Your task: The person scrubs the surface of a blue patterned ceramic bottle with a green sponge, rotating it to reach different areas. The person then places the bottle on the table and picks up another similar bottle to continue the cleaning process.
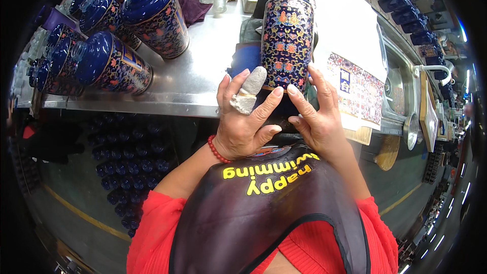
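Note:
A dark blue bottle [287, 40] with a colourful floral pattern lies in front of me, its near end toward my body. My left hand [242, 127] is at its near left side, fingers apart, the index fingertip touching the near edge. A grey cloth finger cover [253, 83] is on one of its fingers. My right hand [322, 124] has its fingers stretched out and apart, the index tip at the near edge and another fingertip along the right side. Neither hand wraps around the bottle. What supports the bottle is mostly hidden beneath it.
Several patterned blue bottles [157, 20] stand on the metal table [203, 81] to the left, by a purple cloth [194, 9]. Right of the bottle lies a patterned decal sheet [355, 91] on white paper, beside a metal sink [398, 89]. Below left, more blue bottles [127, 157] stand in rows.

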Tool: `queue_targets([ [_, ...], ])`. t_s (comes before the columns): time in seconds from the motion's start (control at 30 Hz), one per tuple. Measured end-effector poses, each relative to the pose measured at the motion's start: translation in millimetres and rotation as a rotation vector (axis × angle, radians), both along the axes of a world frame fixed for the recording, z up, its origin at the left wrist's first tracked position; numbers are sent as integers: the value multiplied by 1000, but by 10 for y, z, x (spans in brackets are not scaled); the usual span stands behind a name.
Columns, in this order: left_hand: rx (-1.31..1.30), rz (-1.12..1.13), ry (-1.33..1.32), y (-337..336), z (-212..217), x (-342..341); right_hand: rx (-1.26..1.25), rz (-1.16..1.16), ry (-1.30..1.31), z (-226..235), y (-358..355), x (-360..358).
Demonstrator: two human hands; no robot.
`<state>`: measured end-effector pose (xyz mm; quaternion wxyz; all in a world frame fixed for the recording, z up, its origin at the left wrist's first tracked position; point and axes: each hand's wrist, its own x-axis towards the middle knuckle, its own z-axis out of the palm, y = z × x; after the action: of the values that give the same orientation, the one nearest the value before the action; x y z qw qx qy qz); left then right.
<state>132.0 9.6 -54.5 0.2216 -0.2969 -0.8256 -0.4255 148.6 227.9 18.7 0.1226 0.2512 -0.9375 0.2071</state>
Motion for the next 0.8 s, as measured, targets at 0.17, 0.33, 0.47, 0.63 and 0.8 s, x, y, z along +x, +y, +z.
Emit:
queue_targets([
  [0.17, 52, 21, -34, -16, -14, 1, -8, -6, -5, -15, 1, 6],
  [0.33, -19, 17, 10, -24, -4, -3, -17, -4, -12, -32, 5, 8],
  [0.47, -29, -15, 28, -27, 9, -6, -10, -5, -11, -43, 15, 8],
  [0.63, 112, 21, -64, -15, -33, -23, -9, -4, -30, -59, 31, 15],
  [0.8, -17, 55, 21, -19, -37, -20, -3, -11, -30, -71, 36, 18],
])
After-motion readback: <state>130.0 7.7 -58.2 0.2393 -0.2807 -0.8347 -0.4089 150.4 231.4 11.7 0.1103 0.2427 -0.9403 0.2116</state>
